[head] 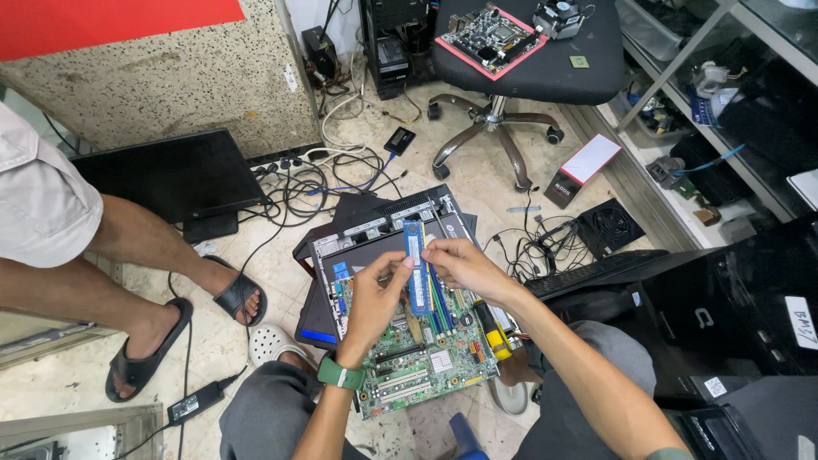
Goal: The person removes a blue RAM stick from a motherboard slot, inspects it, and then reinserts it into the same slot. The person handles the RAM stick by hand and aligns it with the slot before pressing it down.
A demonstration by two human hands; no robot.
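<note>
Memory module (pixel 415 266), a long blue stick, is held between both hands above the open desktop case (pixel 375 230) on the floor. Left hand (pixel 375 298) pinches the module's near end, thumb and fingers closed on its edge. Right hand (pixel 456 264) closes on the far upper part, fingertips on the top edge. Both grips are closed on the module; neither hand is free.

Position relative to the grip: directly below the held stick lie the coloured memory slots (pixel 439 308) on the green motherboard (pixel 417 349), running roughly parallel to the module. Whether the contact edge already touches a slot cannot be told from this view.

Other items: a yellow-handled screwdriver (pixel 492 330) lies on the board just to the right of the right wrist. A green watch (pixel 339 373) sits on the left wrist. Well beyond the grip, an office chair (pixel 528 60) carries a second board on a pink sheet (pixel 492 36). To the left of the hands, another person's legs in black sandals (pixel 149 345) stand by a dark monitor (pixel 170 175).

Step judged: aligning the module over a slot. The next move probably calls for matching the notch to the slot key, keeping the stick upright, then even downward pressure at both ends.
</note>
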